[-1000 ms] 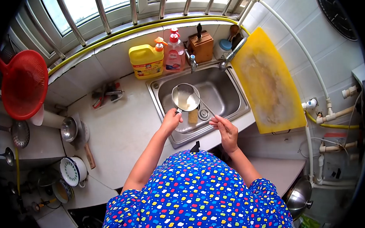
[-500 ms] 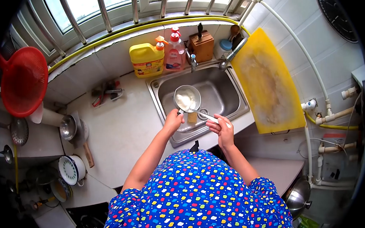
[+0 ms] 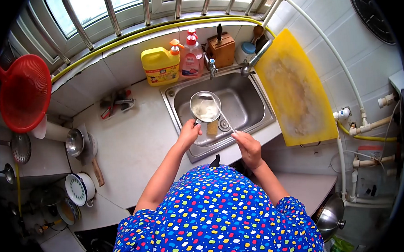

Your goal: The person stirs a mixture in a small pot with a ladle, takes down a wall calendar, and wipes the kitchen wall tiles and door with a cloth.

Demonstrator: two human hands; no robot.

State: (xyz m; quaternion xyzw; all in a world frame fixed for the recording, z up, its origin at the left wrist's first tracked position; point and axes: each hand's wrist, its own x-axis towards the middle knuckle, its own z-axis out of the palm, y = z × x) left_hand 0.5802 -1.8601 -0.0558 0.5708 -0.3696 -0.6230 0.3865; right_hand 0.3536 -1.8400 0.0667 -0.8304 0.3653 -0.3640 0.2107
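Observation:
My left hand (image 3: 189, 133) is closed round the short handle of a small round metal pan (image 3: 193, 106), held above the near-left part of the sink (image 3: 250, 97). Soft white food (image 3: 207, 110) lies in the pan, toward its near side. In my right hand (image 3: 248, 146), pinched fingers grip a slim, long-handled utensil (image 3: 227, 120). It slants up and left into the pan, where a dark, flat end seems to rest near the far rim; I cannot make out its exact kind. A tan sponge (image 3: 212, 128) shows in the sink just below the pan.
Behind the sink stand a yellow jug (image 3: 160, 67), a pink soap bottle (image 3: 191, 59), a knife block (image 3: 221, 48) and a faucet (image 3: 212, 68). A yellow cutting board (image 3: 295, 90) leans at the right. Left are a red colander (image 3: 25, 93), a cleaver (image 3: 97, 171) and a white enamel pot (image 3: 78, 189).
My right hand has turned over, palm now down, and the utensil has swung steeper, reaching the pan's far side. The white food has shifted toward the near side. The pan stays nearly in place.

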